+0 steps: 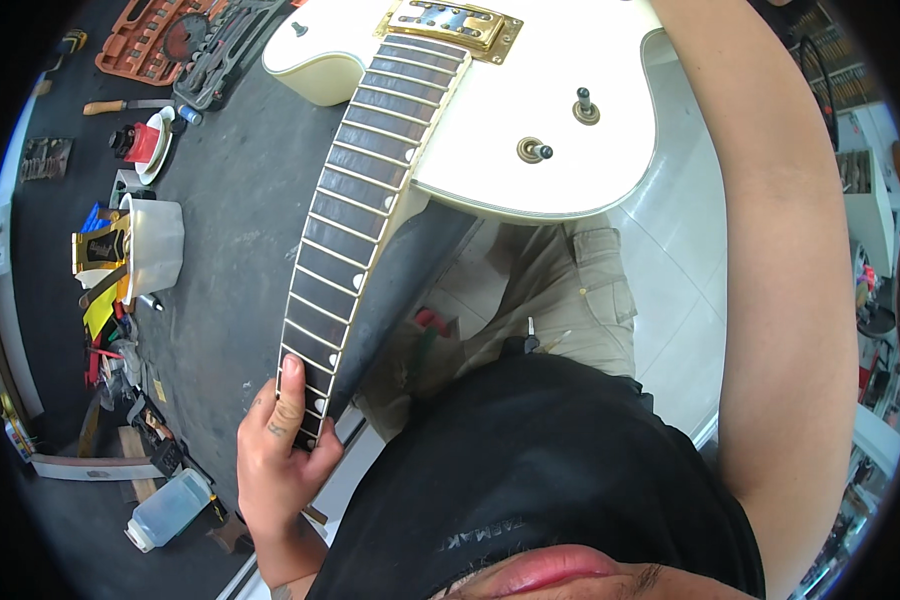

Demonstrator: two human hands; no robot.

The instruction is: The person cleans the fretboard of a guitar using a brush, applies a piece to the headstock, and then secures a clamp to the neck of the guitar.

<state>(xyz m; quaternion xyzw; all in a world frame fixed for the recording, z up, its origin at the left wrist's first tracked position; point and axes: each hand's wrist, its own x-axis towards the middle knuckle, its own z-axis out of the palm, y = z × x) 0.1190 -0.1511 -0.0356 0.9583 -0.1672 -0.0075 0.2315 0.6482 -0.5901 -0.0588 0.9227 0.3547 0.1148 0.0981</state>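
Note:
A white electric guitar (570,90) with gold hardware and two toggle switches lies diagonally in front of me, its dark fretted neck (360,180) running down toward the lower left. My left hand (285,440) is closed round the neck at the lower end of what shows, with the thumb resting over the frets. My right forearm stretches up along the right side, past the guitar's body, and leaves the top edge; that hand is out of the picture.
The dark workbench (215,180) holds an orange tool case (140,50), a grey case (225,65), a file, a white plastic tub (155,245), a translucent bottle (165,512) and several small tools. Below are my legs and a tiled floor (675,300); shelving stands at far right.

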